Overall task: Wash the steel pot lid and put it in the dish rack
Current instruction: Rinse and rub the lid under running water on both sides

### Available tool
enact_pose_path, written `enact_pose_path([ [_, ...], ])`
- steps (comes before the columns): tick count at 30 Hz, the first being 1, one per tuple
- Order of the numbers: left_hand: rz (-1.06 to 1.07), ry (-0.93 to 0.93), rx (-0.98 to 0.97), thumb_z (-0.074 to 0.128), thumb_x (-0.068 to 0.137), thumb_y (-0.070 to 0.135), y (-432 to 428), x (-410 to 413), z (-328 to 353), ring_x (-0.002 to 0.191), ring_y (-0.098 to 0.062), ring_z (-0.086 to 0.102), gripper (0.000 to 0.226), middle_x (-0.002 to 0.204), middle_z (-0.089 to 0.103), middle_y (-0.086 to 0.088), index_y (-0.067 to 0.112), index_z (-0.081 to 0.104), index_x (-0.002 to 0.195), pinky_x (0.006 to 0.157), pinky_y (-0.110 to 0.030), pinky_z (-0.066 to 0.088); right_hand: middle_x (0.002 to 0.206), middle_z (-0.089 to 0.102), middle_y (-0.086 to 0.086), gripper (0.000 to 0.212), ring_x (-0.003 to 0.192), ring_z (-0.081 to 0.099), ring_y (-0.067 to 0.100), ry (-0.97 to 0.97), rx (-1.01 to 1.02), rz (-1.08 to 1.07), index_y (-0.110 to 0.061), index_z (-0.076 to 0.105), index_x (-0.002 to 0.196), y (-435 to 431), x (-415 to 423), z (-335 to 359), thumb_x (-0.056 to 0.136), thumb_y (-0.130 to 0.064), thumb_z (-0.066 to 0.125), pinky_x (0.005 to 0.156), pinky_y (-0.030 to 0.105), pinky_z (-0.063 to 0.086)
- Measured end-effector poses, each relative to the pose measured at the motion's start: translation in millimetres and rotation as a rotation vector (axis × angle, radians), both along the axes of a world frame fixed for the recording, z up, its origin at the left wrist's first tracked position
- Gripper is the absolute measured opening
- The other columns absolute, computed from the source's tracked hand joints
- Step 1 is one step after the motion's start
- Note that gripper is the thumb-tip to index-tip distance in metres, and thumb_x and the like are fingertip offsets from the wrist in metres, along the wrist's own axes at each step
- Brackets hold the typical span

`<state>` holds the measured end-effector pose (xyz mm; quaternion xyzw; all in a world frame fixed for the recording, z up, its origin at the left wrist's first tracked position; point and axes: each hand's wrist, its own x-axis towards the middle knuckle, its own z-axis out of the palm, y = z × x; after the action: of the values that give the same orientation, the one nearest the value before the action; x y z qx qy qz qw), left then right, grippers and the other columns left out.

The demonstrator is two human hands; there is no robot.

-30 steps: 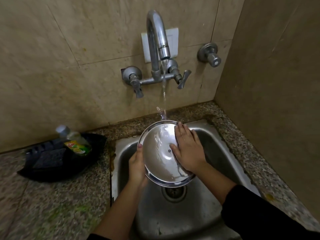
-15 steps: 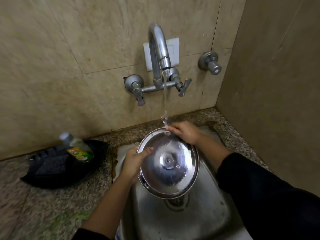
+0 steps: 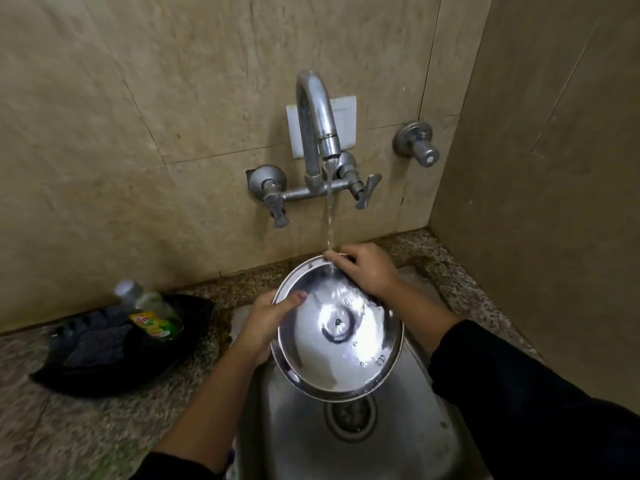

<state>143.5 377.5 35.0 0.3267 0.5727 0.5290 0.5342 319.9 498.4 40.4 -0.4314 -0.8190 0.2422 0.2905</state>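
Observation:
The round steel pot lid is held tilted over the steel sink, its shiny concave inside facing me. My left hand grips its left rim with the thumb lying on the inner face. My right hand holds the far upper rim, fingers curled over the edge. Water runs from the tap and falls onto the lid's upper edge right by my right fingers. No dish rack is in view.
A black tray on the speckled granite counter at left holds a dish-soap bottle and a dark scrubber. Tiled walls close in behind and on the right. The sink drain lies below the lid.
My right hand left the lid's face, where it lay flat, and went to the top rim. The lid now shows its inside more fully, and the view has shifted downward.

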Motion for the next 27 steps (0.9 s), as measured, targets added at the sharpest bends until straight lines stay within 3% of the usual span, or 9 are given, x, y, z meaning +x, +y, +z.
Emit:
enact_pose_path([
  [3, -0.187, 0.072, -0.004, 0.066, 0.083, 0.004, 9.2, 2.1, 7.4, 0.084, -0.025, 0.07, 0.016, 0.093, 0.074, -0.013, 0.005, 0.071, 0.098, 0.079, -0.035, 0.055, 0.071, 0.062, 0.0, 0.04, 0.064, 0.052, 0.015, -0.243, 0.165, 0.218, -0.019, 0.06, 0.073, -11.7, -25.0, 9.0, 0.09, -0.055, 0.053, 0.059, 0.03, 0.036],
  [5, -0.167, 0.079, 0.023, 0.065, 0.084, 0.002, 10.6, 4.3, 8.1, 0.083, -0.024, 0.069, 0.015, 0.091, 0.074, -0.014, 0.004, 0.071, 0.097, 0.079, -0.035, 0.054, 0.075, 0.065, 0.004, 0.041, 0.069, 0.057, 0.02, -0.275, 0.218, 0.276, -0.017, 0.058, 0.076, -9.9, -31.0, 11.7, 0.089, -0.055, 0.053, 0.061, 0.033, 0.042],
  [9, 0.033, -0.019, 0.015, 0.066, 0.085, 0.009, 2.3, -4.6, -0.3, 0.081, -0.03, 0.07, 0.017, 0.091, 0.075, -0.016, 0.004, 0.071, 0.099, 0.072, -0.035, 0.057, 0.06, 0.056, 0.003, 0.046, 0.058, 0.051, 0.016, 0.109, -0.138, 0.06, -0.011, 0.056, 0.065, 12.3, -7.2, 0.1, 0.084, -0.052, 0.064, 0.061, 0.034, 0.04],
  [11, 0.008, -0.048, -0.033, 0.066, 0.084, 0.011, 4.9, -10.4, -0.7, 0.083, -0.032, 0.071, 0.019, 0.092, 0.075, -0.016, 0.003, 0.071, 0.101, 0.072, -0.035, 0.057, 0.059, 0.052, 0.002, 0.049, 0.058, 0.049, 0.014, 0.2, -0.23, 0.051, -0.008, 0.055, 0.064, 14.0, -5.2, 0.0, 0.08, -0.053, 0.067, 0.062, 0.036, 0.043],
  [16, -0.27, 0.183, 0.006, 0.067, 0.082, 0.004, 17.7, -6.5, 14.4, 0.079, -0.02, 0.071, 0.018, 0.087, 0.076, -0.008, 0.008, 0.073, 0.098, 0.07, -0.026, 0.055, 0.062, 0.055, -0.009, 0.027, 0.061, 0.051, 0.007, -0.114, -0.126, 0.342, -0.021, 0.059, 0.065, -13.1, -32.7, 24.7, 0.083, -0.037, 0.071, 0.062, 0.031, 0.043],
  [19, -0.099, 0.1, 0.032, 0.065, 0.084, 0.005, 8.7, -7.9, 13.2, 0.075, -0.026, 0.07, 0.013, 0.084, 0.075, -0.012, 0.004, 0.072, 0.095, 0.066, -0.03, 0.057, 0.058, 0.055, -0.001, 0.03, 0.057, 0.049, 0.008, 0.205, -0.341, 0.204, -0.008, 0.061, 0.066, 3.3, -12.6, 12.0, 0.083, -0.028, 0.073, 0.06, 0.026, 0.041],
  [22, 0.03, 0.012, -0.026, 0.066, 0.085, 0.011, 3.2, -16.3, 3.8, 0.083, -0.034, 0.069, 0.013, 0.092, 0.073, -0.018, 0.005, 0.071, 0.095, 0.076, -0.04, 0.056, 0.058, 0.053, 0.006, 0.032, 0.058, 0.049, 0.016, 0.394, -0.44, 0.043, -0.008, 0.06, 0.064, 13.4, 3.4, -5.8, 0.084, -0.03, 0.072, 0.062, 0.032, 0.041],
  [24, -0.069, 0.062, -0.062, 0.068, 0.083, 0.011, 7.2, -15.7, 5.5, 0.088, -0.036, 0.069, 0.017, 0.096, 0.073, -0.019, 0.004, 0.072, 0.098, 0.082, -0.043, 0.055, 0.059, 0.056, -0.001, 0.031, 0.059, 0.052, 0.012, 0.344, -0.386, 0.063, -0.016, 0.062, 0.065, 6.8, -6.7, -6.0, 0.081, -0.039, 0.072, 0.063, 0.033, 0.042],
  [27, -0.24, 0.178, 0.0, 0.067, 0.082, 0.004, 12.8, -2.2, 13.8, 0.086, -0.026, 0.07, 0.017, 0.093, 0.074, -0.015, 0.003, 0.072, 0.099, 0.082, -0.036, 0.055, 0.065, 0.064, -0.008, 0.027, 0.063, 0.059, 0.008, 0.058, -0.196, 0.236, -0.028, 0.063, 0.067, -10.1, -29.6, 1.3, 0.075, -0.052, 0.072, 0.064, 0.032, 0.047],
])
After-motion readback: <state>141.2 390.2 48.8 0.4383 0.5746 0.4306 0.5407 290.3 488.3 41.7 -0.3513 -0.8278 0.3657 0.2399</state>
